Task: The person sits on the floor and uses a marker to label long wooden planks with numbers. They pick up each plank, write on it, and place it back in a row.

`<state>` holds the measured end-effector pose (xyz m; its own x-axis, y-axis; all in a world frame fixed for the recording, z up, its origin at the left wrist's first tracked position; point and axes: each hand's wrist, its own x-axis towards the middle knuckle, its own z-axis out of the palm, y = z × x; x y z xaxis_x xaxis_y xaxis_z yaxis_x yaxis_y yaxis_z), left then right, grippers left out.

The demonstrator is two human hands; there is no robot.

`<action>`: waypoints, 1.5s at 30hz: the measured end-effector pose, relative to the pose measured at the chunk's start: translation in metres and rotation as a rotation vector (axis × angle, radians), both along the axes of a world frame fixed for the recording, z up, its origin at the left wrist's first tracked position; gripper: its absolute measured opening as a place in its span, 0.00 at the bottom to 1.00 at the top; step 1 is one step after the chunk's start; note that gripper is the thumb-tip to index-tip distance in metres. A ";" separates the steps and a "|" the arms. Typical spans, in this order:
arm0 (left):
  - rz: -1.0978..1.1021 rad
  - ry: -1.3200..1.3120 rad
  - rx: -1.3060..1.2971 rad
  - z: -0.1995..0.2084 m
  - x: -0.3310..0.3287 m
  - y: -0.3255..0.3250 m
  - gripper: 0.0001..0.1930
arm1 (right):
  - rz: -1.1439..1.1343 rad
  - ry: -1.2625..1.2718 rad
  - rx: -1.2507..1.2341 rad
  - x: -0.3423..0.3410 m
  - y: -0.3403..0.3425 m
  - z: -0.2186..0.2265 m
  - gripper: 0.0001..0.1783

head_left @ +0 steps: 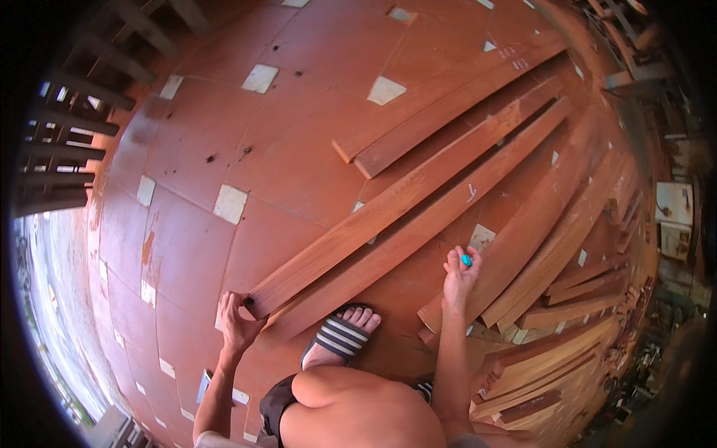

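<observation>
Two long reddish-brown wooden planks lie side by side on the floor, running from my feet toward the upper right. At the near end of the left plank (pixel 403 194), my left hand (pixel 237 322) has its thumb and fingers closed around the end. A small dark spot shows there between the fingers. The right plank (pixel 418 231) has a pale scrawled mark on top. My right hand (pixel 458 278) is raised to the right of that plank, its fingers curled around a small rounded turquoise object (pixel 467 260). Its exact kind is unclear.
Another pair of planks (pixel 448 112) lies farther off. Several more boards (pixel 538 224) and a stack of lighter ones (pixel 545 366) spread out at right. My sandalled foot (pixel 345 334) stands beside the right plank's near end. Slatted wood (pixel 67 157) stands at far left.
</observation>
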<state>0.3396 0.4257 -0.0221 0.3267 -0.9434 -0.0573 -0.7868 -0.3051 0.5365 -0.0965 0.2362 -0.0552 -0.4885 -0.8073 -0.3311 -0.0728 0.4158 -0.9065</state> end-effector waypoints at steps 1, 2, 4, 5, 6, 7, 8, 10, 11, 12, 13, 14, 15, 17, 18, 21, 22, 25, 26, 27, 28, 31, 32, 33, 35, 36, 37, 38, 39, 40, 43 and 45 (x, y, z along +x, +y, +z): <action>0.003 0.009 -0.004 0.001 -0.001 0.000 0.25 | 0.007 0.009 -0.010 0.003 0.000 -0.001 0.34; 0.006 0.018 -0.008 0.003 -0.002 -0.001 0.25 | -0.006 -0.006 -0.020 0.005 0.000 0.001 0.33; 0.005 0.027 -0.008 0.004 -0.003 -0.002 0.25 | -0.003 0.007 -0.028 0.003 0.002 -0.002 0.33; -0.001 0.026 -0.005 0.004 -0.002 -0.002 0.25 | -0.004 0.012 -0.035 0.001 0.003 -0.006 0.33; -0.007 0.024 -0.002 0.003 -0.002 -0.002 0.24 | 0.008 -0.013 -0.043 -0.003 0.005 -0.012 0.33; -0.015 0.024 -0.001 0.002 -0.002 -0.002 0.24 | 0.004 -0.018 -0.058 -0.004 0.006 -0.019 0.34; -0.031 0.017 -0.017 0.001 -0.002 -0.002 0.25 | -0.002 -0.021 -0.074 -0.004 0.007 -0.024 0.34; -0.011 0.032 -0.020 0.000 -0.004 0.000 0.25 | -0.015 -0.035 -0.089 -0.004 0.006 -0.033 0.34; -0.004 0.044 -0.014 -0.001 -0.003 0.001 0.25 | -0.009 -0.022 -0.089 -0.001 0.005 -0.031 0.34; -0.007 0.051 0.008 0.000 -0.002 0.002 0.26 | -0.004 -0.009 -0.088 0.001 0.005 -0.028 0.33; -0.004 0.065 0.018 -0.003 -0.001 0.004 0.27 | 0.005 0.003 -0.087 0.005 0.003 -0.024 0.33; 0.008 0.062 0.014 -0.006 0.000 0.006 0.27 | 0.009 0.033 -0.090 0.010 0.001 -0.016 0.32; 0.020 0.059 0.010 -0.009 0.000 0.008 0.27 | 0.005 0.005 -0.102 0.009 0.002 -0.019 0.32; 0.017 0.071 0.036 -0.003 -0.002 0.004 0.27 | 0.002 -0.051 -0.129 0.010 0.002 -0.021 0.31; -0.001 0.080 -0.027 -0.005 -0.001 0.004 0.27 | -0.002 -0.008 -0.104 0.014 0.000 -0.017 0.31; -0.017 0.247 0.094 -0.007 0.011 -0.001 0.27 | 0.009 0.125 -0.100 0.015 0.001 -0.018 0.32; -0.050 0.295 0.143 -0.016 0.024 0.003 0.30 | 0.017 0.132 -0.089 0.016 0.000 -0.019 0.32; -0.072 0.507 0.346 -0.021 0.043 -0.001 0.32 | 0.014 0.092 -0.158 0.016 0.001 -0.025 0.33; -0.077 0.601 0.365 -0.022 0.045 -0.004 0.32 | 0.010 0.092 -0.141 0.016 0.001 -0.024 0.33; 0.003 0.843 0.440 -0.019 0.044 -0.002 0.31 | 0.005 0.092 -0.124 0.016 0.001 -0.022 0.33; 0.023 0.915 0.434 -0.012 0.039 -0.003 0.33 | -0.001 0.093 -0.106 0.017 0.001 -0.019 0.33; 0.050 1.018 0.493 -0.021 0.048 0.004 0.38 | -0.031 0.119 -0.115 0.023 0.000 -0.013 0.30; 0.045 0.952 0.380 -0.022 0.042 0.001 0.39 | -0.027 0.112 -0.121 0.025 0.000 -0.014 0.30; 0.040 0.885 0.266 -0.021 0.029 0.006 0.40 | -0.022 0.105 -0.126 0.029 -0.001 -0.016 0.30; 0.037 0.688 0.347 0.009 0.004 -0.015 0.43 | -0.021 0.094 -0.128 0.032 0.001 -0.022 0.31; 0.009 0.654 0.367 -0.009 0.014 -0.010 0.43 | -0.017 0.086 -0.126 0.036 0.000 -0.026 0.32; -0.012 0.618 0.385 -0.017 0.021 -0.007 0.44 | -0.006 0.073 -0.125 0.043 -0.001 -0.028 0.32; 0.002 0.594 0.480 -0.002 0.016 -0.014 0.40 | 0.009 0.080 -0.121 0.050 -0.003 -0.022 0.34; -0.001 0.679 0.521 -0.007 0.024 -0.013 0.38 | -0.028 0.131 -0.181 0.059 -0.004 -0.027 0.32; 0.004 0.763 0.555 -0.015 0.036 -0.011 0.36 | -0.040 0.135 -0.147 0.066 -0.008 -0.023 0.34; 0.005 0.929 0.662 -0.009 0.045 -0.012 0.30 | -0.066 0.249 -0.073 0.087 -0.027 -0.006 0.41; 0.012 1.003 0.717 -0.017 0.052 -0.014 0.30 | -0.076 0.370 -0.041 0.102 -0.037 0.004 0.47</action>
